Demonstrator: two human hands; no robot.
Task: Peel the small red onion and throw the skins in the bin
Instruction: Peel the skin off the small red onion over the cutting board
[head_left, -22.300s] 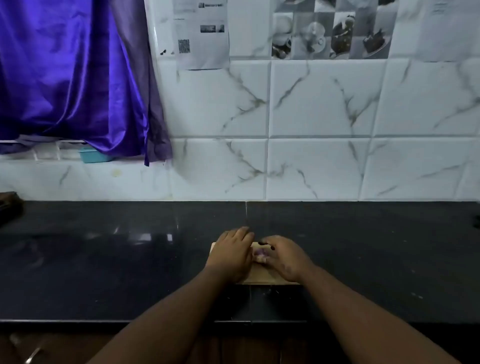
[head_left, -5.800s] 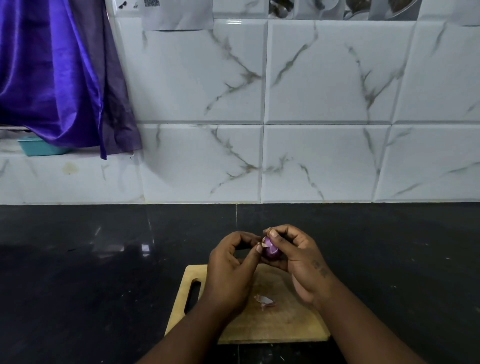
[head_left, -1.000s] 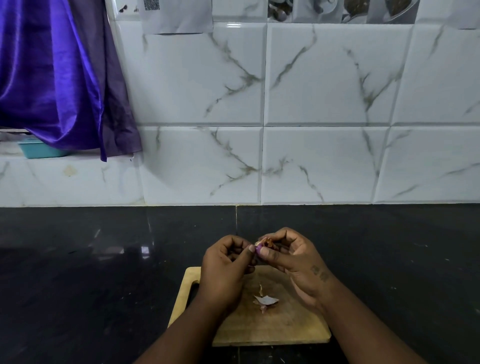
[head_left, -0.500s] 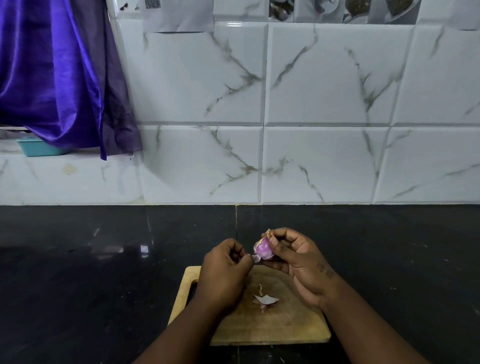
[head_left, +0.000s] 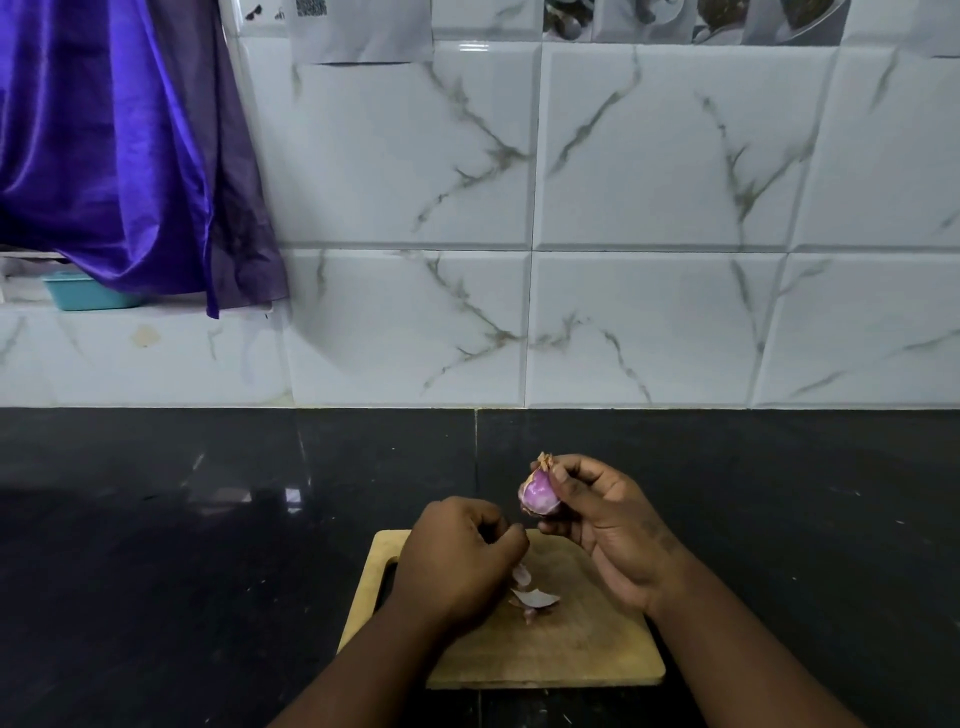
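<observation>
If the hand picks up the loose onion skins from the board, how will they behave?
The onion skins look thin and curled, so probably very light and flimsy. They likely tear or crumble if pinched hard. On the cutting board they may slide rather than lift.

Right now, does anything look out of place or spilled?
Nothing odd. Loose onion skins lie on the cutting board, not yet binned; the right hand holds the red onion.

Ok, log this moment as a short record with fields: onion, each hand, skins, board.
onion: small red onion, partly peeled, papery tip on top, held above the board
right hand: fingers grip the onion
left hand: loosely curled, a skin piece at its fingertips
skins: loose skins lying on the board
board: wooden cutting board on black counter
bin: not visible
</observation>
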